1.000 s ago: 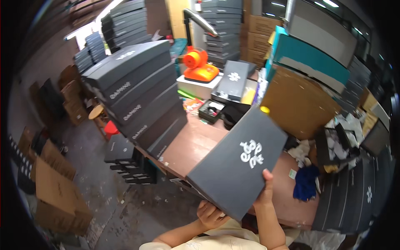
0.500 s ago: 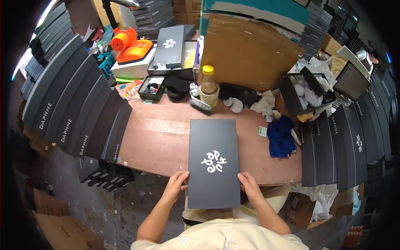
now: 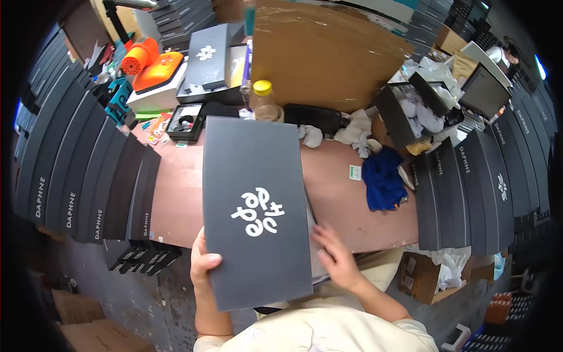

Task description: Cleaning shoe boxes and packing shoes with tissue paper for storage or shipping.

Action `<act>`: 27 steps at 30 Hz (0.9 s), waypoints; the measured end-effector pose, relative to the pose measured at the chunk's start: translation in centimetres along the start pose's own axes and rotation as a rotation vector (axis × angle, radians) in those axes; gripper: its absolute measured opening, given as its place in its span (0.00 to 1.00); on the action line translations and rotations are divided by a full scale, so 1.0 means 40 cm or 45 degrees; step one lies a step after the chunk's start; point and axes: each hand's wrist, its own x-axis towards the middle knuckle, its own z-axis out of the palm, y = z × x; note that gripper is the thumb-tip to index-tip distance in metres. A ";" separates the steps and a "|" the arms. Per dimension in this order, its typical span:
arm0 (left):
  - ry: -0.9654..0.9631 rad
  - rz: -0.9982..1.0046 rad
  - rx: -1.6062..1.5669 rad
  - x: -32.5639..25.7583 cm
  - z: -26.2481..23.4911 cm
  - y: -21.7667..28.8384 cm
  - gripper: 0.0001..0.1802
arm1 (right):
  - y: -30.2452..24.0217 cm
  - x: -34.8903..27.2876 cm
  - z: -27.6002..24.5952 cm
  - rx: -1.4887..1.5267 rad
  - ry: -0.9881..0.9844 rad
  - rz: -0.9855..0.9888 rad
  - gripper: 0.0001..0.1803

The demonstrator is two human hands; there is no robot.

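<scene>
Dark grey box held by its left edge at the counter's front

At the lower middle of the frame, just beyond a cream shirt, the left grip is closed on the near left edge of a dark grey box, thumb on the top face and the other fingers mostly hidden. The right grip is released, fingers loosely spread beside the box's right edge; whether the fingertips touch anything there I cannot tell.

The box fills the centre of the frame, slightly askew, its near end over the lap and its far end over the counter. It should handle as light, stiff card, likely a little slick on its smooth face, with corners that could dent. The long sides near the middle look the best place to take hold, one side each, since a single-edge hold may let the far end dip.

Its top is plain, matt and long, with a curly white mark toward the near half. Along the right side a pale strip shows beneath (the lid seems raised there, though the inside stays mostly hidden).

Farther off, a blue cloth lies right of centre, a yellow-capped jar stands beyond the box's far end, and a brown cardboard sheet rises at the top centre.
</scene>
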 end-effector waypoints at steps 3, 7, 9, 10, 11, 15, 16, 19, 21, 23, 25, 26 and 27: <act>0.001 -0.103 -0.264 -0.010 -0.046 -0.046 0.34 | 0.094 0.072 -0.111 -0.539 0.623 -0.091 0.18; -0.010 -0.170 -0.594 -0.024 -0.107 -0.120 0.39 | 0.267 0.136 -0.259 -1.182 0.486 0.433 0.45; -0.050 -0.151 -0.693 -0.024 -0.110 -0.134 0.40 | 0.330 0.148 -0.281 -1.195 0.404 0.510 0.33; -0.081 -0.128 -0.673 -0.025 -0.114 -0.139 0.40 | 0.344 0.149 -0.289 -1.192 0.378 0.526 0.28; -0.113 -0.106 -0.653 -0.028 -0.116 -0.138 0.40 | 0.349 0.145 -0.292 -1.083 0.513 0.435 0.25; -0.060 -0.081 -0.540 -0.034 -0.110 -0.135 0.42 | 0.274 0.127 -0.263 -0.185 0.981 0.161 0.20; -0.028 -0.066 -0.452 -0.031 -0.087 -0.128 0.42 | 0.209 0.115 -0.242 0.158 1.069 0.126 0.21; -0.086 -0.052 -0.219 -0.023 -0.041 -0.127 0.42 | -0.017 0.052 -0.119 0.870 0.905 -0.149 0.19; -0.133 -0.061 -0.151 -0.016 -0.004 -0.135 0.42 | -0.106 0.053 -0.072 0.298 0.559 -0.422 0.22; -0.199 -0.088 0.010 -0.022 -0.040 -0.157 0.43 | -0.133 0.083 -0.047 -0.313 0.348 -0.522 0.26; -0.315 -0.164 0.074 -0.033 -0.060 -0.146 0.44 | -0.134 0.144 -0.066 -0.399 0.416 -0.449 0.23; -0.296 -0.143 0.072 -0.047 -0.053 -0.140 0.45 | -0.131 0.193 -0.100 -0.466 0.594 -0.484 0.20; -0.276 -0.114 0.076 -0.067 -0.045 -0.136 0.45 | -0.129 0.236 -0.141 -0.528 0.741 -0.442 0.18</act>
